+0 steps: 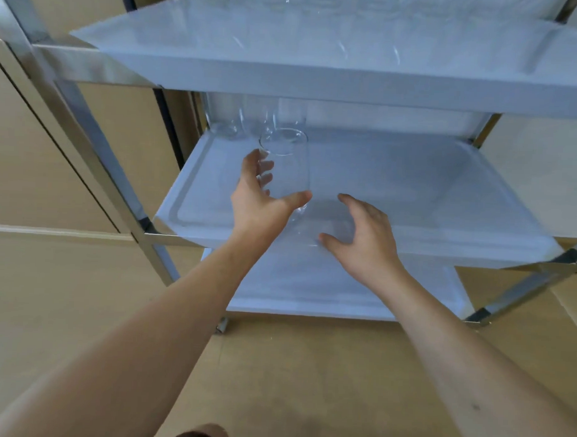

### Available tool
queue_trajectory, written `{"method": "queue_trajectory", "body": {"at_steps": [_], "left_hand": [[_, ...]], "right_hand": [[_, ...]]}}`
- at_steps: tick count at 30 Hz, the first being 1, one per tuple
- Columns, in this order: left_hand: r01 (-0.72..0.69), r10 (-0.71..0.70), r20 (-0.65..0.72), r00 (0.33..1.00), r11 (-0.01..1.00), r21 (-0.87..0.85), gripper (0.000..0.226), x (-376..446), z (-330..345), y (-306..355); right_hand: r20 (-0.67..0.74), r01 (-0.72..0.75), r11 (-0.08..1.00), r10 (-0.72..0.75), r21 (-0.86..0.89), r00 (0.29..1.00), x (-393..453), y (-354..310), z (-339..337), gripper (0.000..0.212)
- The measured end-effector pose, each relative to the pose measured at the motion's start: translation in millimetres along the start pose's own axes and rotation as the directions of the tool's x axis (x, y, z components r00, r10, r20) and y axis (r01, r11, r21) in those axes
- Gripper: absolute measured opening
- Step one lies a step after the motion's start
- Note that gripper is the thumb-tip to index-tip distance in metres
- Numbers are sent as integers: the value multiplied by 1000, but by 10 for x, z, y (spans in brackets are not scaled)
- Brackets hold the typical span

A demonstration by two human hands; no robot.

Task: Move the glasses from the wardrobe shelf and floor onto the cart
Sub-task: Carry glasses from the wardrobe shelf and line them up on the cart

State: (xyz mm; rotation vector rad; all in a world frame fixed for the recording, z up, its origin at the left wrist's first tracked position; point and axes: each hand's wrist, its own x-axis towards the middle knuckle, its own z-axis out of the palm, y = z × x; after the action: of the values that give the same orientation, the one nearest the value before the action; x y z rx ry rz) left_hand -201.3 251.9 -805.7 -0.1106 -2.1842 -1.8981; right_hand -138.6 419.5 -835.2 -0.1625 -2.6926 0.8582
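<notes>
Left hand [261,197] wrapped around a tall clear glass [287,172], fingers on its left side, thumb across the front low down. Glass upright, held above the middle shelf [428,190] of the cart [88,113], near that shelf's left front part; whether the base touches the shelf, cannot tell. Right hand [362,234] spread wide and holding nothing, palm down, hovering over the front edge of the middle shelf, just beside the glass base on its right. More clear glasses [238,125] standing at the back left corner of the same shelf, blurred, number not clear. Further glasses [320,10] on the top shelf [318,75], toward its back edge, faint. Bottom shelf [327,285] visible below the forearms. Brown floor [291,382] under the cart. Metal frame at the left and right corners.
</notes>
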Motion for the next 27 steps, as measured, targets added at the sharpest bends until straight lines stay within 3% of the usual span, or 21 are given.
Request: {"method": "queue_trajectory", "body": {"at_steps": [10, 14, 17, 20, 23, 27], "left_hand": [[-34, 32, 73, 997, 999, 17, 88, 47, 168, -100], [-39, 36, 140, 990, 999, 21, 89, 85, 214, -98], [-30, 20, 226, 974, 999, 43, 90, 100, 133, -100], [-31, 11, 232, 973, 996, 82, 73, 127, -35, -161], [-93, 31, 196, 980, 944, 316, 52, 282, -159, -320], [-169, 33, 244, 969, 809, 563, 52, 552, -136, -453]], "right_hand": [[62, -11, 995, 5, 97, 998, 186, -126, 109, 99], [-10, -31, 957, 35, 288, 999, 313, -223, 225, 87], [2, -97, 926, 103, 365, 995, 393, -220, 297, 90], [0, -128, 911, 139, 392, 990, 492, -132, 326, 89], [-22, -126, 923, 143, 364, 989, 641, -43, 350, 91], [-41, -140, 938, 161, 316, 986, 906, 43, 367, 93]]}}
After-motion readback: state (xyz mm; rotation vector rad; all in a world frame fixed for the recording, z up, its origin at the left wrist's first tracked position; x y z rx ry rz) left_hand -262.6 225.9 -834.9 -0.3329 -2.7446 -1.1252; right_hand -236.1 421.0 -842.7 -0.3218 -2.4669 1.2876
